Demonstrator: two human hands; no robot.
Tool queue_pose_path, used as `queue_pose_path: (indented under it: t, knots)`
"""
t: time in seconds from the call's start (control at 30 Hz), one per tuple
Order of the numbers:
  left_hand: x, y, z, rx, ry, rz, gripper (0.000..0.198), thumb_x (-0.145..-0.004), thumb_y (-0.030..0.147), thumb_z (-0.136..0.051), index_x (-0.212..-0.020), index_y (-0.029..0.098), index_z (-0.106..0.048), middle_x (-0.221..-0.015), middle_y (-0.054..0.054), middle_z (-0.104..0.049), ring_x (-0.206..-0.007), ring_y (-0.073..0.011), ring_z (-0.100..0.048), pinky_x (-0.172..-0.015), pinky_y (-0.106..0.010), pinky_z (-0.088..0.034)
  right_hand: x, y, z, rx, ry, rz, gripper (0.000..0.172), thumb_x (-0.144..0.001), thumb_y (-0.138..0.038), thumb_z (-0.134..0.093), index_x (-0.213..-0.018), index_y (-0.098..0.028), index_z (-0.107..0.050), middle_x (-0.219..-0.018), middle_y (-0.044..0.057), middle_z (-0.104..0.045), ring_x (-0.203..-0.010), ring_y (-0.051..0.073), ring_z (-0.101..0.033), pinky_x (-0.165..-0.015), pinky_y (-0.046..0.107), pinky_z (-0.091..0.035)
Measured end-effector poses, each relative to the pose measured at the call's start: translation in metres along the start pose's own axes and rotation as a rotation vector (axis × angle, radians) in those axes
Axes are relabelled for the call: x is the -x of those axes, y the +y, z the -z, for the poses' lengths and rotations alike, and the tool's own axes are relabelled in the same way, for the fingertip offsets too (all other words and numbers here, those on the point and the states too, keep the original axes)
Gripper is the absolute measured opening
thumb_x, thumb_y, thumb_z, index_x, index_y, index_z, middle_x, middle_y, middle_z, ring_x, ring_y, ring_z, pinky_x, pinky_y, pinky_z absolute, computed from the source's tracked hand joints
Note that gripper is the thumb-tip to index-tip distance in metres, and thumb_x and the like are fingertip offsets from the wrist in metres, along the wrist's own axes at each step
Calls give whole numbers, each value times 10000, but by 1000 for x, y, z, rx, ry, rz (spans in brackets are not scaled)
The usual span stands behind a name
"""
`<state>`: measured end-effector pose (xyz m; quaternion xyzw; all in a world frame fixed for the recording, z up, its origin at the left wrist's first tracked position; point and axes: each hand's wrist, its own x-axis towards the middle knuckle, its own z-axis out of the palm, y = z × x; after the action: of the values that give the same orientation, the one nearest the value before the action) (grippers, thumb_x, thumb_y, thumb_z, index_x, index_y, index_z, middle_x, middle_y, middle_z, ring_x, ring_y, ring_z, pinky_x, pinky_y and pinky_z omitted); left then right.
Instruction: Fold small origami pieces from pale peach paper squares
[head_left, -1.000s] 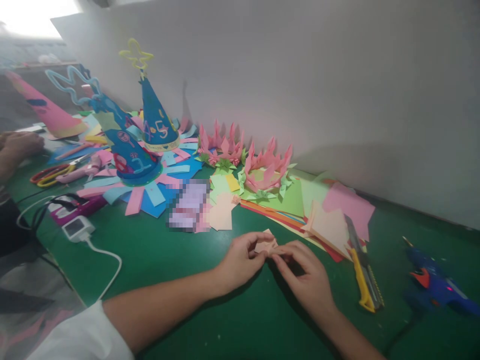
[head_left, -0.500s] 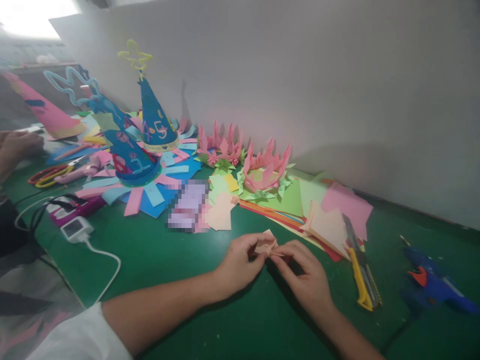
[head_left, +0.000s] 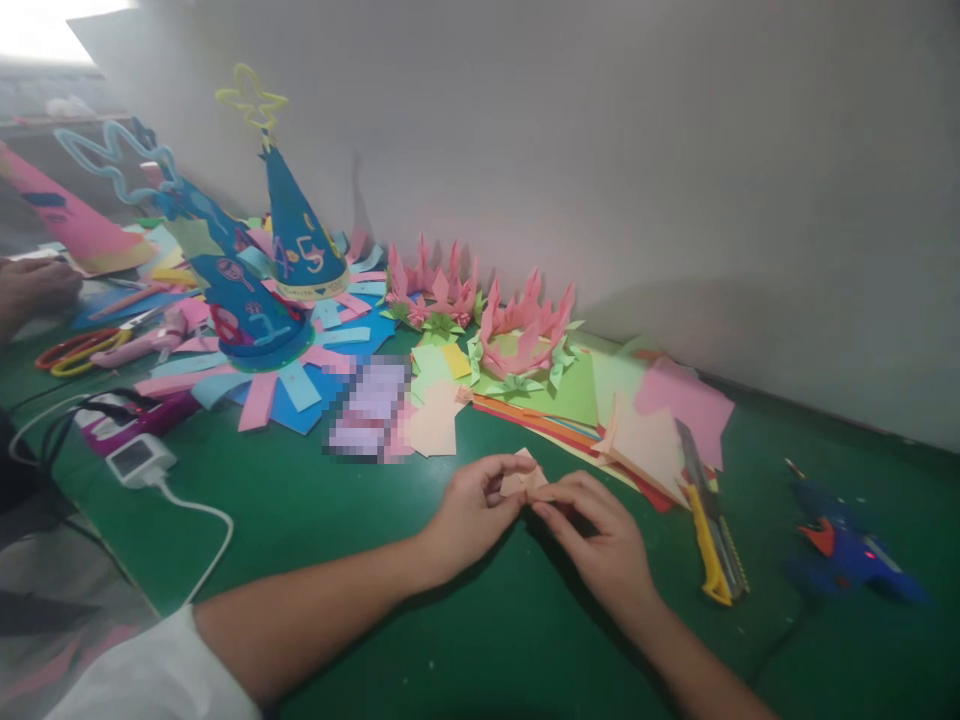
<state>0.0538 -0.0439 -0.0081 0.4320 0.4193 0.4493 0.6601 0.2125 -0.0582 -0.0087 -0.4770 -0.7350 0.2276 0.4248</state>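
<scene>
On the green tabletop [head_left: 352,560], the left hand [head_left: 469,510] and the right hand [head_left: 600,545] meet, and each grip is pinched on one small folded peach paper [head_left: 526,478] held between their fingertips. At 3 o'clock from the hands lie one yellow utility knife [head_left: 709,535] and, further out, one blue glue gun [head_left: 847,550]. At 1 o'clock is one stack of coloured paper sheets [head_left: 645,435]. Farther back, two pink paper crowns [head_left: 525,330] stand at 12 o'clock, and two blue cone hats [head_left: 300,235] stand at 10 o'clock.

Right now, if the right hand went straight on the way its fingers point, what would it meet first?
The right hand points up-left at the folded peach paper it pinches; just beyond that, probably the left hand.
</scene>
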Motion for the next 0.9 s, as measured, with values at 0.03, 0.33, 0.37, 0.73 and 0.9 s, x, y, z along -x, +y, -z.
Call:
queue_pose_path:
  t: [0.03, 0.33, 0.37, 0.73, 0.9]
  knots:
    - [-1, -1, 1, 16, 15, 5, 295, -677, 172, -686, -961, 129, -616, -1000, -102, -676, -939, -193, -631, -808, -291, -492, 0, 0, 0, -1, 0, -2, 90, -823, -252, -605, -817, -218, -687, -691, 10, -584, -616, 142, -559, -551, 254, -452]
    - [-4, 7, 3, 120, 31, 75, 362, -630, 180, -731, -955, 112, -584, -860, -54, -673, -779, -137, -627, -780, -276, -463, -1, -1, -1, 10, 14, -49, 147, -838, -302, -578, -758, -205, -655, -689, 22, -599, -631, 154, -569, -573, 262, -456]
    - [-4, 8, 2, 128, 35, 76, 365, -626, 180, -735, -951, 113, -583, -851, -49, -673, -772, -134, -627, -775, -273, -464, -1, -1, -1, 10, 14, -49, 138, -833, -301, -584, -761, -206, -653, -692, 22, -603, -635, 155, -570, -578, 264, -457]
    - [-6, 8, 4, 127, 60, 74, 357, -622, 142, -725, -948, 122, -583, -872, -42, -673, -760, -113, -620, -737, -242, -476, 0, -3, 0, -20, 29, -159, 137, -821, -300, -598, -732, -196, -606, -711, 17, -606, -642, 147, -564, -588, 249, -456]
    - [-5, 4, 3, 16, 50, 15, 321, -663, 137, -674, -967, 116, -571, -913, -65, -663, -799, -127, -625, -740, -248, -489, 0, -3, -1, -29, 34, -122, 106, -819, -289, -603, -762, -201, -621, -749, 26, -623, -680, 157, -585, -622, 256, -466]
